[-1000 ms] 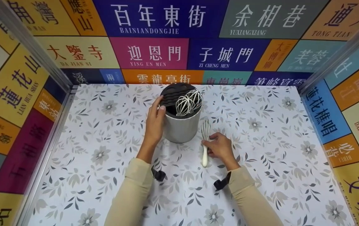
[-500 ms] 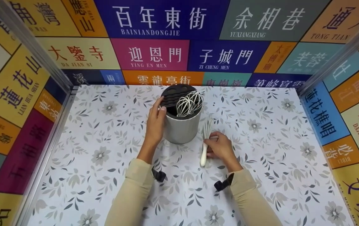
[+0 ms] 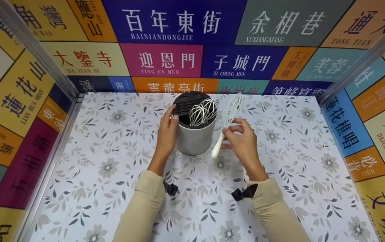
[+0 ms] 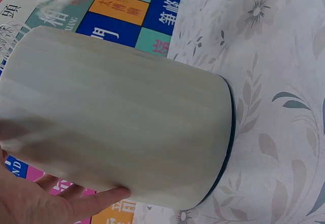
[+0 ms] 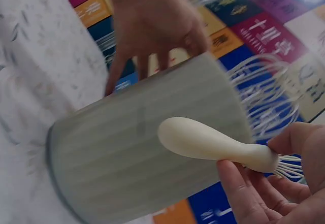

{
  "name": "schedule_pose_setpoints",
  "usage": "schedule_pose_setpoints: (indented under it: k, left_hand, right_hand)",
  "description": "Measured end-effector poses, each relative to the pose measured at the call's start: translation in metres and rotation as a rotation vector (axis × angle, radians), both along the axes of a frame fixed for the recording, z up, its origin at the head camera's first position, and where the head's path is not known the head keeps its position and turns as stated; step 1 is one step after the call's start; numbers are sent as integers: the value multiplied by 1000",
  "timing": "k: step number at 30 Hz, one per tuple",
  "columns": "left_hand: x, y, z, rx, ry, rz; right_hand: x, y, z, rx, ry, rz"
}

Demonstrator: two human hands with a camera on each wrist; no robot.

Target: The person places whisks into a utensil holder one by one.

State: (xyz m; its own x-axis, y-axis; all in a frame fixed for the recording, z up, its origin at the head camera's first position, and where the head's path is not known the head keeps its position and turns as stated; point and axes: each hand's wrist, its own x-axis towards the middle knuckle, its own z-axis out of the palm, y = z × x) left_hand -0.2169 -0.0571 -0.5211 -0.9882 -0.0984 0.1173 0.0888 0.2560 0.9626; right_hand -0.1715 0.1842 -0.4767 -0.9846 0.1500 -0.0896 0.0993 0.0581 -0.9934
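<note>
A grey utensil holder (image 3: 194,139) with a black slotted insert stands upright on the table. Wire whisk heads (image 3: 203,112) poke out of its right side; their handles are hidden inside. My left hand (image 3: 167,132) rests on the holder's left side, fingers fairly straight along the wall (image 4: 111,117) and thumb near the rim. Just right of the holder, my right hand (image 3: 244,141) pinches a whisk with a cream handle (image 5: 213,145) between thumb and fingers, near where the handle meets the wires. That whisk is raised off the table, wire end up and handle slanting down to the left.
A white cloth with grey flowers and leaves covers the table (image 3: 111,198). Colourful panels with Chinese lettering form a back wall (image 3: 175,20) and side walls, with metal posts (image 3: 49,64) at the corners.
My right hand has lifted the whisk from beside the holder's base, up and away from me, and tilted it. My left hand and the holder stay in place.
</note>
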Motion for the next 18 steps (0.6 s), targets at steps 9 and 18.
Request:
schedule_pose_setpoints:
  k: [9,18]
  left_hand:
    - [1,-1,0,1,-7,-6]
    - [3,0,0,7,-10,-13]
  right_hand:
    - [6,-24,69,-35,388,40]
    - [-8,-65,104,115,605,151]
